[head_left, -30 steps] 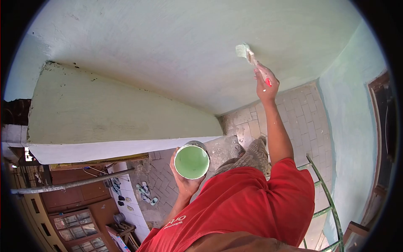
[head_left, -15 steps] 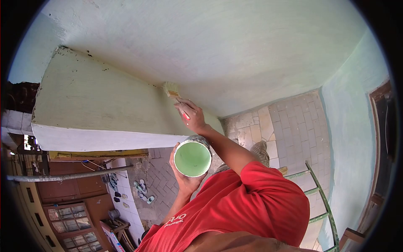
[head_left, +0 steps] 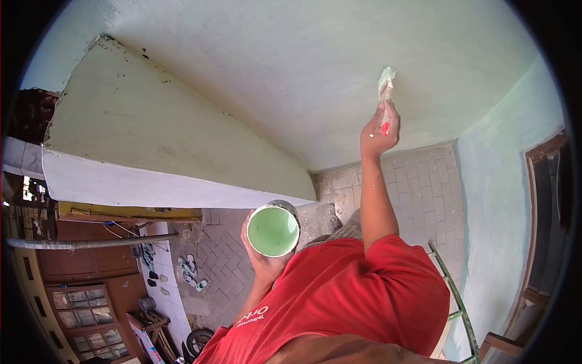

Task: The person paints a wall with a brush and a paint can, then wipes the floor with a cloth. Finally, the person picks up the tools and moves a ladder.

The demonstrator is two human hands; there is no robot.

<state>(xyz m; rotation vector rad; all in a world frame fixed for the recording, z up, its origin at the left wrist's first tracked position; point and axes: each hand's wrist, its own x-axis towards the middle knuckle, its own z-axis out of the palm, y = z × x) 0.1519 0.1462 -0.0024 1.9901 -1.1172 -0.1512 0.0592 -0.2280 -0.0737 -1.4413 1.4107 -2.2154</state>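
Observation:
My right hand is closed around the handle of a paintbrush, the arm stretched out in front of me. The brush's pale, paint-coated bristles are against the light green wall. Close to my body, my left hand grips a round paint can from its side and below. Light green paint shows inside the can, and its rim is smeared with paint. Part of the left hand is hidden behind the can.
A sloping ledge with a white lower face juts out at left. A green metal ladder stands at my right, near a dark-framed opening. Sandals lie on the paved floor, near a brown door and a bicycle wheel.
My right hand has swung the paintbrush rightward, away from the corner by the ledge and onto the open wall. The left hand with the paint can has shifted only slightly.

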